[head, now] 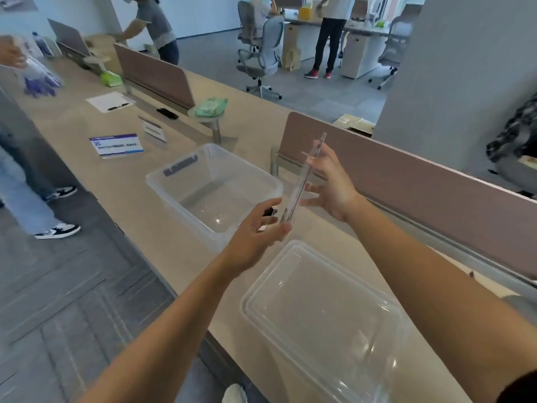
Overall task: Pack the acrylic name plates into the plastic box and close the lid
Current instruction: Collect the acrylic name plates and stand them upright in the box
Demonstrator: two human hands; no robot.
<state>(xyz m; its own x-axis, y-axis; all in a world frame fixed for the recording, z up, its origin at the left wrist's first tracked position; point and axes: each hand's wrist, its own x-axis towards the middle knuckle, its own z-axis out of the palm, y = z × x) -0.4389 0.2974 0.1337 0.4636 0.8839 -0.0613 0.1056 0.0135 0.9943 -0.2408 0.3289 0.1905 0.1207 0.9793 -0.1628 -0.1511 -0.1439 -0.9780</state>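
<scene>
While edge-on in fingertip grip of left hand (255, 238) and right hand (331, 186), name plate (305, 179) above open-office desk (258, 126)

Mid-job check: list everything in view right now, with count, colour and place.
desk: one, beige.
plastic box: one, clear, open on the desk.
lid: one, clear, flat on the desk, nearer than the box.
held name plate: one, clear, edge-on between both hands.
flat name plate: one, blue-and-white, beyond the box.
standing name plate: one, clear, behind the flat one.
dividers: two, brown, along the desk.
green packs: two, by the dividers.
paper sheet: one, white, far desk.
phone: one, black, beside the far divider.
other people: at least four, background and left edge.
left hand: pinches the held name plate's lower end.
right hand: pinches its upper part.
</scene>
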